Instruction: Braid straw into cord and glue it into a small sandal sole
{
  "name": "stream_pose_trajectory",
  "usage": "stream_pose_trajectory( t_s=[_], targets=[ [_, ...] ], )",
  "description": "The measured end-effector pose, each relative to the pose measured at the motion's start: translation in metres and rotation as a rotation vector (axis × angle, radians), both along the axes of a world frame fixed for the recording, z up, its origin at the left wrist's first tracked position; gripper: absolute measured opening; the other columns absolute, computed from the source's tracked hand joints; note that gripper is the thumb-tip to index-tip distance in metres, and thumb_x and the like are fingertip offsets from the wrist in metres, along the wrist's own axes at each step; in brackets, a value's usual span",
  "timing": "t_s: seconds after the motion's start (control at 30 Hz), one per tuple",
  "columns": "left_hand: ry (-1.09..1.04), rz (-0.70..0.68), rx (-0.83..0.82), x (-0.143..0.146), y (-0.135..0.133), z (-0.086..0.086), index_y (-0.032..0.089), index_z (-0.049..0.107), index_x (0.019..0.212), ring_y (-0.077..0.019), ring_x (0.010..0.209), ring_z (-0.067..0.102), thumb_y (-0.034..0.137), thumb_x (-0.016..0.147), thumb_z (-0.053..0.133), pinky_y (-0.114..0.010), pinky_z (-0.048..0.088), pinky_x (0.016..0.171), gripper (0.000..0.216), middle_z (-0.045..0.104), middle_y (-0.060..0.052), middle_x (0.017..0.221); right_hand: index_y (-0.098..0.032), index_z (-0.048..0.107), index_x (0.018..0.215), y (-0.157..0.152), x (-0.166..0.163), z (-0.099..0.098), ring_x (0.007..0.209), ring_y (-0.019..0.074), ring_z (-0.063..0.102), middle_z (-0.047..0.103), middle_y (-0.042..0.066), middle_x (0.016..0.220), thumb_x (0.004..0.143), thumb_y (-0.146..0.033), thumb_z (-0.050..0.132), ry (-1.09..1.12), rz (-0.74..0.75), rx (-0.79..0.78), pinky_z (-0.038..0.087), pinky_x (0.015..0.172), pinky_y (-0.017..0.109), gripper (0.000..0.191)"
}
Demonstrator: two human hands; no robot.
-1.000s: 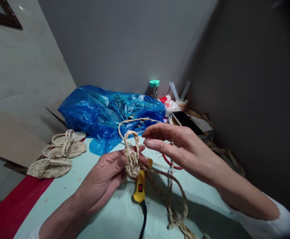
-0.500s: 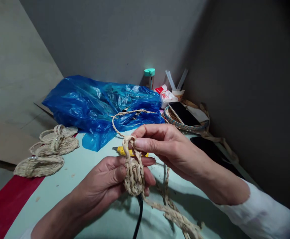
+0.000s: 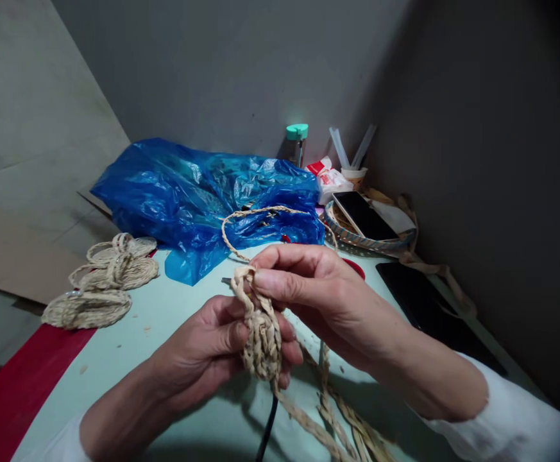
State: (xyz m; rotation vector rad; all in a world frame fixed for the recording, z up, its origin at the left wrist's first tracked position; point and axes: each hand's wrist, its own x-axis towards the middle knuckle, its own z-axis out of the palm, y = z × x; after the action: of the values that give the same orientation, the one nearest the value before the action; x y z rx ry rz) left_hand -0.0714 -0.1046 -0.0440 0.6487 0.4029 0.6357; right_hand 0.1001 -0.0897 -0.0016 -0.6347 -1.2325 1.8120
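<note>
My left hand (image 3: pixel 207 346) is closed around a small coil of braided straw rope (image 3: pixel 262 333), thumb pressed on its front. The thumb and fingers of my right hand (image 3: pixel 308 289) pinch the top loop of that coil. A thin straw cord (image 3: pixel 241 218) arcs up from the coil toward the blue bag. The braid's loose tail (image 3: pixel 328 417) trails down over the pale green table (image 3: pixel 164 314). A black cable (image 3: pixel 266 430) hangs below my hands; the tool it belongs to is hidden behind them.
A crumpled blue plastic bag (image 3: pixel 188 192) lies at the back. Several woven straw pieces (image 3: pixel 101 282) sit at the left by a red strip (image 3: pixel 15 391). A green-capped bottle (image 3: pixel 296 141), a cup with sticks (image 3: pixel 354 163), a phone (image 3: pixel 364 215) on a woven tray and a dark slab (image 3: pixel 428 301) crowd the right.
My right hand came down from open above the coil and pinched its top loop. The yellow tool slipped out of sight behind my hands.
</note>
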Motion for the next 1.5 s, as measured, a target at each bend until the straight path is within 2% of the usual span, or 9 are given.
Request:
stream_pose_trajectory(
  t_s=[0.13,0.33,0.53,0.67,0.8,0.93,1.1,1.3,1.5],
  targets=[
    [0.005,0.034,0.036,0.001,0.002,-0.007,0.013,0.079,0.089,-0.0171,0.073,0.073,0.026,0.081,0.076,-0.025,0.057,0.072,0.016,0.078,-0.009,0.085,-0.017,0.065,0.078,0.002,-0.002,-0.007,0.057,0.0071,0.051,0.058,-0.003,0.069,0.087,-0.024,0.067,-0.002,0.016,-0.02,0.041,0.057,0.02,0.013],
    [0.005,0.091,0.015,0.003,0.004,-0.012,0.01,0.078,0.089,-0.017,0.072,0.072,0.022,0.08,0.076,-0.025,0.057,0.07,0.015,0.077,-0.01,0.08,-0.017,0.066,0.091,0.011,0.002,-0.012,0.063,0.0082,0.05,0.059,-0.001,0.079,0.089,-0.035,0.067,-0.042,-0.032,-0.019,0.04,0.06,0.021,0.018],
    [-0.007,0.077,-0.012,0.004,0.006,-0.01,0.008,0.077,0.09,-0.0164,0.07,0.071,0.024,0.079,0.078,-0.023,0.054,0.066,0.019,0.076,-0.01,0.079,-0.016,0.069,0.094,0.021,0.011,-0.008,0.077,0.0094,0.053,0.061,0.001,0.088,0.088,-0.032,0.068,-0.013,-0.165,0.087,0.041,0.069,0.021,0.018],
    [0.011,0.069,-0.042,0.007,0.004,-0.012,0.008,0.077,0.09,-0.0163,0.07,0.069,0.027,0.079,0.078,-0.024,0.054,0.064,0.021,0.074,-0.01,0.078,-0.021,0.07,0.102,0.02,0.016,0.0,0.09,0.014,0.06,0.067,0.002,0.099,0.086,-0.031,0.072,-0.136,-0.126,0.214,0.046,0.081,0.025,0.019],
    [0.013,0.046,-0.047,0.009,0.002,-0.016,0.008,0.077,0.089,-0.0175,0.07,0.07,0.029,0.079,0.078,-0.025,0.054,0.065,0.023,0.074,-0.01,0.079,-0.02,0.072,0.092,0.018,0.019,0.003,0.086,0.015,0.061,0.069,0.001,0.092,0.088,-0.031,0.07,-0.314,-0.062,0.307,0.047,0.077,0.027,0.012],
    [0.022,0.049,-0.065,0.009,0.003,-0.017,0.008,0.078,0.089,-0.0164,0.069,0.068,0.031,0.074,0.082,-0.025,0.053,0.065,0.028,0.074,-0.01,0.077,-0.018,0.071,0.085,0.02,0.019,0.001,0.079,0.0128,0.059,0.067,0.0,0.084,0.089,-0.029,0.068,-0.316,-0.077,0.365,0.046,0.076,0.026,0.013],
    [0.014,0.038,-0.026,0.009,0.005,-0.017,0.009,0.078,0.088,-0.0156,0.067,0.067,0.036,0.073,0.083,-0.024,0.052,0.064,0.031,0.074,-0.009,0.075,-0.018,0.069,0.081,0.021,0.015,-0.005,0.076,0.0104,0.057,0.064,-0.002,0.081,0.088,-0.023,0.068,-0.176,-0.107,0.315,0.045,0.073,0.024,0.009],
    [0.053,0.055,-0.016,0.006,0.003,-0.012,0.009,0.079,0.088,-0.0157,0.068,0.069,0.036,0.073,0.083,-0.024,0.056,0.067,0.032,0.075,-0.009,0.078,-0.018,0.072,0.084,0.024,0.016,-0.011,0.079,0.0103,0.059,0.066,-0.002,0.083,0.089,-0.023,0.069,-0.129,-0.076,0.293,0.046,0.076,0.023,0.008],
    [0.04,0.136,-0.07,0.006,0.003,-0.013,0.011,0.078,0.088,-0.0163,0.076,0.072,0.017,0.081,0.075,-0.025,0.059,0.073,0.01,0.077,-0.009,0.084,-0.021,0.075,0.1,0.03,0.02,-0.014,0.093,0.0126,0.065,0.071,0.002,0.097,0.093,-0.031,0.065,-0.076,-0.08,0.232,0.049,0.086,0.025,0.015]
  ],
)
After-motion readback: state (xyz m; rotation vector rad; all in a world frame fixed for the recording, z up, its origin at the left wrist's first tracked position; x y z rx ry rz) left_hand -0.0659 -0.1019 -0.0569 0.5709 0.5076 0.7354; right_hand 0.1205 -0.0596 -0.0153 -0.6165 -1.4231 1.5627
